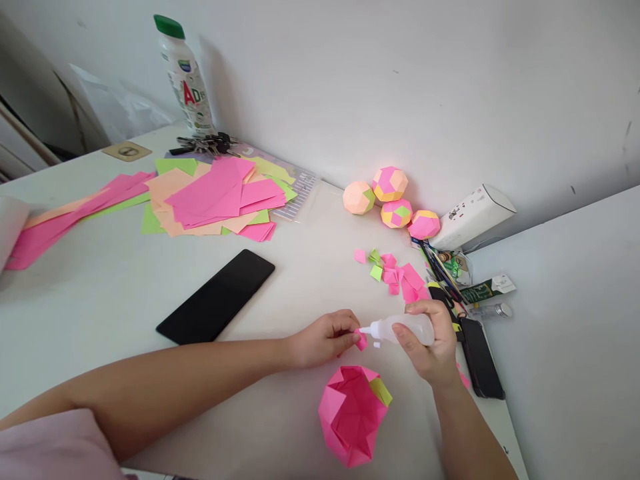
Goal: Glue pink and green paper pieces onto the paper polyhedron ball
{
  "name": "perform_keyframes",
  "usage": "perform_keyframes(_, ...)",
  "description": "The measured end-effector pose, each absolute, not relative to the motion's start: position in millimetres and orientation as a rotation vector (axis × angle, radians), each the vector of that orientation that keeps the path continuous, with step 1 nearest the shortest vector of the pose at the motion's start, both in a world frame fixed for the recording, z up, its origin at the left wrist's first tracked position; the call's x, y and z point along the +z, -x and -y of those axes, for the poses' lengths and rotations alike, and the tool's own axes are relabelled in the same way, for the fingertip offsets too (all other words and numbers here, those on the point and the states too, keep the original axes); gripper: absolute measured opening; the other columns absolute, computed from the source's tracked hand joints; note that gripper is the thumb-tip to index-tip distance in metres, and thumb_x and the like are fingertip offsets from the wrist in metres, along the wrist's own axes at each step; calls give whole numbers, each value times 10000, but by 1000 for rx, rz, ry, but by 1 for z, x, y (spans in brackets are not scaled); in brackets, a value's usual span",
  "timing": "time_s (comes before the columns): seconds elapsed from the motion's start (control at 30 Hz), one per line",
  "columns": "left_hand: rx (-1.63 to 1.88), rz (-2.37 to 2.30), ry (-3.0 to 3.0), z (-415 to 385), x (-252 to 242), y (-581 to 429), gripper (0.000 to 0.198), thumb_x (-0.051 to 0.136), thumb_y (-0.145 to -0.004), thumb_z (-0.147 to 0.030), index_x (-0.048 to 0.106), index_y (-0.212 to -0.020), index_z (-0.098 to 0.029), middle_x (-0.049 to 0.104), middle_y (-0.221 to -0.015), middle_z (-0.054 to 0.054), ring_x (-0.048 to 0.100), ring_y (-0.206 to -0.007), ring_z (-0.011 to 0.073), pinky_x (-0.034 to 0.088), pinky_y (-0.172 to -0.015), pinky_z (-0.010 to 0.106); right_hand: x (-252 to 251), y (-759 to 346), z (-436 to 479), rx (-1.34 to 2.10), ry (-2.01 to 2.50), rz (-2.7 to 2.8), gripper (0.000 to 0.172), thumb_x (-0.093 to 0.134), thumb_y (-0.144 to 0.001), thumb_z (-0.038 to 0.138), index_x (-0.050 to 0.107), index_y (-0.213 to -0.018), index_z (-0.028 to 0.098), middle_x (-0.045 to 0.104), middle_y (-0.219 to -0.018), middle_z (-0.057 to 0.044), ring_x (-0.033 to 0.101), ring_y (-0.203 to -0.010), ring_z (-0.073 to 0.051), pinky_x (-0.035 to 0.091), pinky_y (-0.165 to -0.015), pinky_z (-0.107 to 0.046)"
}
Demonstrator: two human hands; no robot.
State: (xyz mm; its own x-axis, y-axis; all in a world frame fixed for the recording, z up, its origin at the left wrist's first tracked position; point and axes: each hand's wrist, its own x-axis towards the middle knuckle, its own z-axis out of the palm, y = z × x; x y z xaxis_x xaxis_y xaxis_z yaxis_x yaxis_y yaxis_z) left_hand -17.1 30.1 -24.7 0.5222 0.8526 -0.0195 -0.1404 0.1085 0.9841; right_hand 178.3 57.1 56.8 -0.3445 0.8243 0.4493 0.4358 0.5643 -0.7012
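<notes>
Between the fingertips of my left hand (327, 339) is a small pink paper piece (361, 341). My right hand (431, 341) is wrapped round a translucent white glue bottle (411, 328), tilted sideways, its thin nozzle touching or very close to the pink piece. A tiny white cap (377, 345) shows just under the nozzle. Nearer to me stands a hollow, open-topped pink folded-paper shape (333, 407) with one yellow-green piece (381, 391) on its rim. Beyond my right hand lie small pink and green folded papers (390, 275).
Several finished paper balls (390, 184) sit against the wall. A black tablet or phone (217, 297) lies left of centre, before a heap of coloured paper (215, 197). Behind it are keys (205, 143) and a bottle (185, 80). At right are scissors (443, 300) and a phone (481, 360).
</notes>
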Motion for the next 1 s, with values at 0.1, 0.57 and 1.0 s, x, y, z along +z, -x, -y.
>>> perform_keyframes(0.1,833,-713,-1252,-30,-24,17,339,497,-883,-447,677,-865,-161,481,-934,19,467,-585,50,430,-569,216,56,-178,-58,621,1024,1955,235,670,-762,217,515,-937,235,531,-820,3,523,-657,-139,447,-551,-237)
perform_keyframes(0.57,856,-737,-1244,-31,-28,16,351,506,-874,-466,689,-868,-166,485,-927,20,465,-574,47,438,-570,219,61,-178,-59,647,1095,1906,260,670,-761,273,547,-985,228,537,-788,-4,527,-658,-162,455,-558,-270)
perform_keyframes(1.0,854,-745,-1254,-31,-28,16,358,515,-863,-486,691,-865,-174,484,-924,24,470,-584,54,446,-578,225,62,-175,-59,754,1124,1889,261,659,-778,286,543,-1005,228,491,-670,37,486,-546,-134,414,-492,-242)
